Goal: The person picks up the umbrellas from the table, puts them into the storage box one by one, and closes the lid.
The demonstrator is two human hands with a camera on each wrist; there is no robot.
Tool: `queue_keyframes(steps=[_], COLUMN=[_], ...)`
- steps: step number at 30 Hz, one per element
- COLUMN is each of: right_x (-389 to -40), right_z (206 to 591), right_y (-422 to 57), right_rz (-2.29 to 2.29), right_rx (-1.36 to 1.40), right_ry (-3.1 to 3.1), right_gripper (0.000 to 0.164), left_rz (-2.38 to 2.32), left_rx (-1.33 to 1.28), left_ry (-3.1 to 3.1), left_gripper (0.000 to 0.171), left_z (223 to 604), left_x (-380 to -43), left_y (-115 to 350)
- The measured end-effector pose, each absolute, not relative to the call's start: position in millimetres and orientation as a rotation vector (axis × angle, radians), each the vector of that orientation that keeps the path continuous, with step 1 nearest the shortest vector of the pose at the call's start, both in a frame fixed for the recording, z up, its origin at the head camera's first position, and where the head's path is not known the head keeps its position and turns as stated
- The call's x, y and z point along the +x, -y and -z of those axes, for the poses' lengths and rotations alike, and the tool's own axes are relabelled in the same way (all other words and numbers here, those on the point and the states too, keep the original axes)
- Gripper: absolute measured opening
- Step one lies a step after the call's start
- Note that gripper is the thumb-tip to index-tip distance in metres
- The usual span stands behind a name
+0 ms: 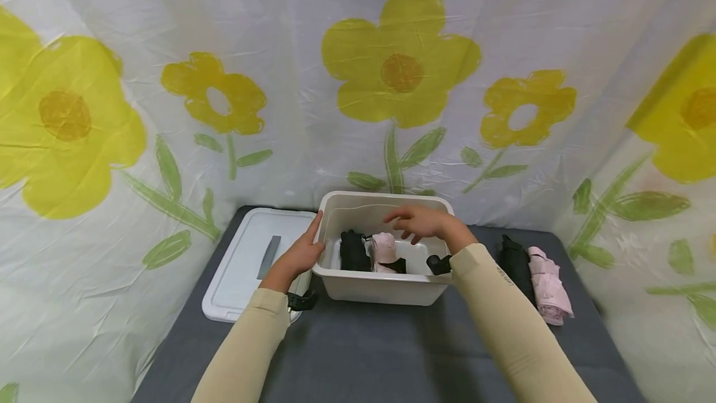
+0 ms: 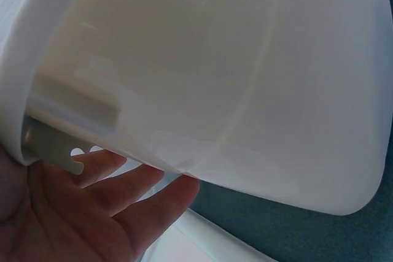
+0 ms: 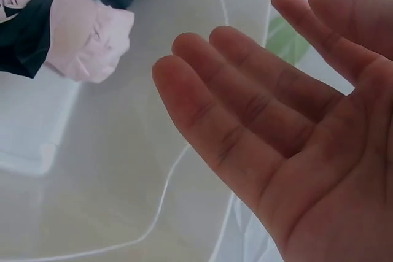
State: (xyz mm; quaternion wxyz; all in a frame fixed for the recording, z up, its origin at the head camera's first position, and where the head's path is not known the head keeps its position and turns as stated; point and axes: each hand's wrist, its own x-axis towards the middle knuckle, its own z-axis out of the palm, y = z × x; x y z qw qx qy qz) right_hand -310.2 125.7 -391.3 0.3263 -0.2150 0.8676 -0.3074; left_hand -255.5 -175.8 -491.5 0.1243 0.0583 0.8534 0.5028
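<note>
A white plastic storage bin (image 1: pixel 386 291) stands on the table's far half. Inside lie a folded black umbrella (image 1: pixel 355 252) and a folded pink umbrella (image 1: pixel 383 247), side by side in its left part; a dark piece overlaps the pink one. My left hand (image 1: pixel 299 255) holds the bin's left rim; in the left wrist view its fingers (image 2: pixel 158 208) reach under the rim along the outer wall. Over the bin's right part hovers my right hand (image 1: pixel 423 222), fingers spread and holding nothing. The right wrist view shows its palm beside the pink umbrella (image 3: pixel 92 35), apart from it.
Left of the bin a white lid (image 1: pixel 240 266) with a grey handle lies flat, close to the left forearm. Another black umbrella (image 1: pixel 516 266) and another pink umbrella (image 1: pixel 549 288) lie right of the right forearm. A flowered curtain (image 1: pixel 296 111) hangs behind the dark table (image 1: pixel 380 353).
</note>
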Motion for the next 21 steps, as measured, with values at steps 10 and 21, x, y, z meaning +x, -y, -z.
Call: queue_keyframes(steps=[10, 21], right_x=[-295.2, -278.7], right_z=[383.2, 372.7], right_y=[-146.4, -163.9], right_rz=[0.85, 0.927], right_rx=[-0.626, -0.709], right_ry=[-2.327, -2.369], right_gripper=[0.039, 0.04], left_rz=[-1.471, -1.479], left_rx=[0.165, 0.179], left_ry=[-2.48, -2.484], left_gripper=[0.077, 0.077], left_z=[493.4, 494.2], left_x=[-256.5, -256.1], left_y=[176.8, 176.3])
